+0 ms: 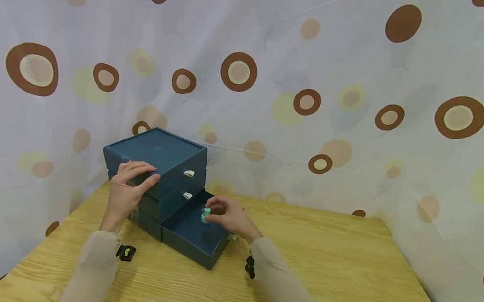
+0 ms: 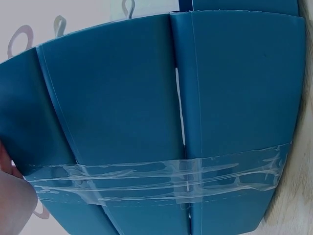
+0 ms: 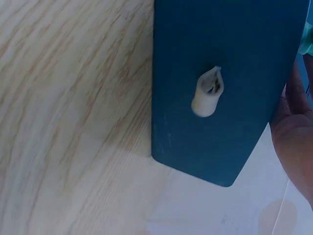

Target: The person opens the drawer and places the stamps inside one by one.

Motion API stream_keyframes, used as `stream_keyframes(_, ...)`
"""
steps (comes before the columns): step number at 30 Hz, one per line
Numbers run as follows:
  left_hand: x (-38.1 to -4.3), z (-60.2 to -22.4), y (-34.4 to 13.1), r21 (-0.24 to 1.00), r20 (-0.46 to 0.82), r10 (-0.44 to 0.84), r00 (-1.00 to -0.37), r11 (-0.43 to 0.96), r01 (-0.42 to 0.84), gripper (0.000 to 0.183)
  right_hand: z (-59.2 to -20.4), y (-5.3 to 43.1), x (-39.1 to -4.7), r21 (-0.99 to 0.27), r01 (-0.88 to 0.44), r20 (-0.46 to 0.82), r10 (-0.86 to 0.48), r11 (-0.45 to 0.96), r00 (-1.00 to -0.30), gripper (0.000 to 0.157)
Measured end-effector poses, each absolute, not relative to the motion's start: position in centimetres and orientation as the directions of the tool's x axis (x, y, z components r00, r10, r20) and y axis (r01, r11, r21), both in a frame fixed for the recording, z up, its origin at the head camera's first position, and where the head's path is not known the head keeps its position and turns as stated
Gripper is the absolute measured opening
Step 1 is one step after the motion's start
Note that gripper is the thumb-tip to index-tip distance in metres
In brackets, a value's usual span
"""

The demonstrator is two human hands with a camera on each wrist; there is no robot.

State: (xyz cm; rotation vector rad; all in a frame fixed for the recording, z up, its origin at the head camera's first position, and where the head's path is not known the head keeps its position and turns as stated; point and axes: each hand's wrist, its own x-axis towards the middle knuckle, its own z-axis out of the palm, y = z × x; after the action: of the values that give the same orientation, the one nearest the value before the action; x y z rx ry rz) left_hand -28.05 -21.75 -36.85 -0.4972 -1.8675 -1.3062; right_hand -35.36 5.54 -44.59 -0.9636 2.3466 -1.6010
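Observation:
A dark blue three-drawer unit (image 1: 157, 152) stands on the wooden table, its bottom drawer (image 1: 187, 247) pulled out toward the right. My left hand (image 1: 124, 195) rests against the unit's near upper edge, fingers on the top and thumb lower on the side. Over the pulled-out drawer, my right hand (image 1: 235, 217) pinches a small teal stepped cylinder (image 1: 205, 215) between thumb and fingers. Only part of that teal piece (image 3: 306, 40) shows at the right wrist view's edge, beside the right hand (image 3: 296, 129).
Pale loop pulls (image 1: 188, 173) stick out from the drawer fronts; one pull (image 3: 207, 93) is close up in the right wrist view. Clear tape (image 2: 146, 181) runs across the unit's side. A dotted curtain (image 1: 271, 41) hangs behind the wooden table (image 1: 322, 268).

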Motion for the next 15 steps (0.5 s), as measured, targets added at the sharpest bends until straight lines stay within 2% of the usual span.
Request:
stream_keyframes(5, -28.0, -36.9, -21.9, 0.601, 0.782, -0.118, -0.612, 0.401, 0.691, 0.021, -44.6, 4.6, -35.3, -0.887, -0.415, 0.217, -0.607, 0.205, -0.765, 0.028)
stream_keyframes(15, -28.1, -37.0, -22.0, 0.607, 0.778, -0.12, -0.616, 0.397, 0.689, 0.021, -45.6, 3.3, -35.1, -0.835, -0.45, 0.192, -0.598, 0.317, -0.778, 0.02)
